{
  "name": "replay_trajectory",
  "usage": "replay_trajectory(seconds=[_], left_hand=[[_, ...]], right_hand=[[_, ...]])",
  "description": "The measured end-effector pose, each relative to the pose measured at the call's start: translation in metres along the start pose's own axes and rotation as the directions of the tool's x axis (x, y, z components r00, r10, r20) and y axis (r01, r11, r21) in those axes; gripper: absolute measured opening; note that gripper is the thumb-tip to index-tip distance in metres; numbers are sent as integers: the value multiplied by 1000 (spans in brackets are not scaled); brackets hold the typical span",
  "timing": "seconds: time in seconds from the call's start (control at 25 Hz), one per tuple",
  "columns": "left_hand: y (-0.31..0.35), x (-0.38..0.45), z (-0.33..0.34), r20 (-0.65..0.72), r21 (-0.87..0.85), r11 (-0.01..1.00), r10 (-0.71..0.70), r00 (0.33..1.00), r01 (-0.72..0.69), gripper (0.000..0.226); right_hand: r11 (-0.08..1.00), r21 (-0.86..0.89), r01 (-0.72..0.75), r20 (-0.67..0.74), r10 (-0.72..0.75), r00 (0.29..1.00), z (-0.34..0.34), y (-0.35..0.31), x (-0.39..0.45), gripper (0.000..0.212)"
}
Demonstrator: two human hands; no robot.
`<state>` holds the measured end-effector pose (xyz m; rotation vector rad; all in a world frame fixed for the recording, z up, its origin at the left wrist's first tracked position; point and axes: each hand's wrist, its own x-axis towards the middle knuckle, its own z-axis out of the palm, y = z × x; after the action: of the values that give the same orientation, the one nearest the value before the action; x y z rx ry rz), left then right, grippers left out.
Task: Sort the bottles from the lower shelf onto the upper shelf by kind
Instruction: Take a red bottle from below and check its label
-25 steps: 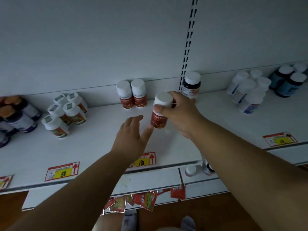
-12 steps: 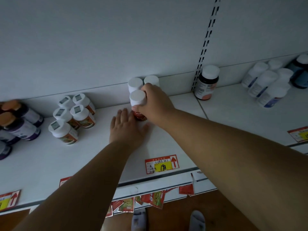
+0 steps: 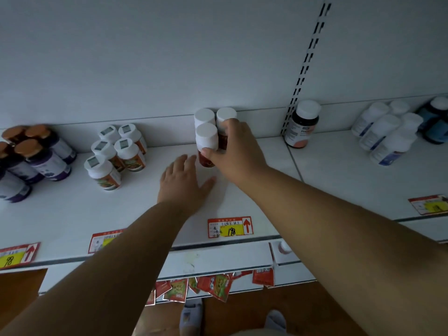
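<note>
Head cam: right hand (image 3: 236, 151) grips the red bottle (image 3: 207, 146) just under its white cap, thumb on the front, fingers curled round the far side. Bottle is upright on the upper shelf (image 3: 339, 170), base looks down on the surface, can't confirm full contact. Directly behind the grip, two matching red bottles (image 3: 215, 120) stand side by side against the back wall, the held one touching or nearly touching them. Left hand (image 3: 184, 181) just below-left of the grip, palm down, fingers straight and slightly spread, flat on the shelf, holding nothing; fingertips close to the bottle base.

Well left of the grip: cluster of five white bottles with green-orange labels (image 3: 116, 155), then dark purple-label bottles with orange caps (image 3: 36, 156) further left. Right of the grip: single dark bottle with white cap (image 3: 301, 124) by the slotted upright, then white bottles (image 3: 388, 132) and blue bottles (image 3: 436, 122) at far right. Price tag marked 198 (image 3: 230, 226) on the shelf edge below the grip.
</note>
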<state>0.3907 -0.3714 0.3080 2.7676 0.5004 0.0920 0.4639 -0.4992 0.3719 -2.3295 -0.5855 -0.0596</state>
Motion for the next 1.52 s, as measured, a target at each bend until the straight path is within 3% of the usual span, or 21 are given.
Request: replay_trajectory(seconds=[0.16,0.36,0.44,0.6,0.72,0.8,0.88,1.0,1.2,1.4,1.52], left_hand=[[32,-75,-22,-163,-87,995,40,986,-55,61],[61,-122,-21,-142,-86,946,300,943,-313,51],[65,-126,-17,-104,-88,897,424,900,-433,47],[75,-136,3,-58,-180,761,625,779,-624,38],[82,-160,36,-1,-213,675,723,691,-706,38],[89,-171,69,104,-238,687,721,686,-686,40],[90,-175,111,222,-242,725,688,691,-644,43],[92,-168,171,328,-209,815,580,746,-541,45],[86,-152,257,323,-190,893,449,833,-407,48],[61,-135,311,294,-223,925,364,884,-307,48],[52,-123,331,287,-227,928,355,890,-296,47]], right_hand=[[987,-29,157,9,-157,988,-36,11,-56,50],[988,-32,152,-124,-155,980,-73,32,-122,42],[996,-35,88,-197,-93,976,-84,36,-150,32],[984,10,-179,-257,175,950,-86,44,-213,21],[968,19,-250,-345,241,907,-70,67,-261,20],[947,46,-319,-342,315,885,-54,100,-286,21],[903,109,-415,-246,429,869,-30,139,-300,24],[881,137,-452,-173,471,865,8,195,-310,33],[841,114,-530,-105,540,835,82,283,-294,49],[741,221,-635,-59,660,749,158,362,-236,89],[671,306,-675,-58,721,690,186,395,-216,73]])
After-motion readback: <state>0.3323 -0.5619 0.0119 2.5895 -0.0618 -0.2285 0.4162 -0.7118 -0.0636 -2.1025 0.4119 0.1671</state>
